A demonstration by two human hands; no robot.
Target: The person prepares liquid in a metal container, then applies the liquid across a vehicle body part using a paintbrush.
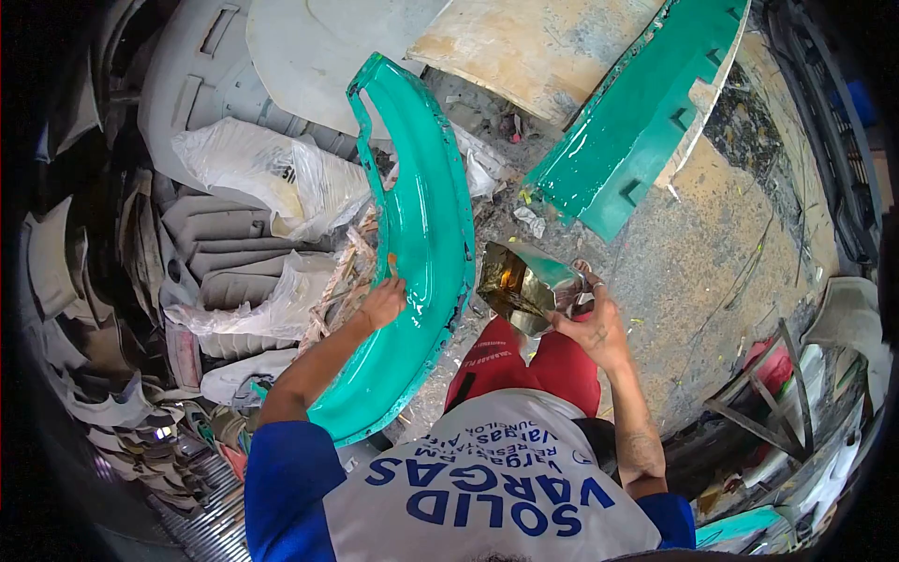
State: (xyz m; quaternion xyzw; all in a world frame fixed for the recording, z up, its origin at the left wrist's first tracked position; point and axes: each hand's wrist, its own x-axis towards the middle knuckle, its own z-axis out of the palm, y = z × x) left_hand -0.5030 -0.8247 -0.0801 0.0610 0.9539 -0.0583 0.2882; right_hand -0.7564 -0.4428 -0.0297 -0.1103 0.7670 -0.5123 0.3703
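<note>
Well, left fingers [397,288] pinching orange piece [391,259] — near edge of green panel [431,234], right fingers [599,300] gripping metallic container [515,281], floor [716,309] rightward

We've got pretty bright light mid-frame and white glare streaking the curved green panel [426,234], but fisheye bends our edges into near-black corners.

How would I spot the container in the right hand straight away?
Start at the big curved green panel under the left hand. Just right of it, the right hand holds an open container. Its shiny gold-brown inside sets it apart from that green panel.
</note>
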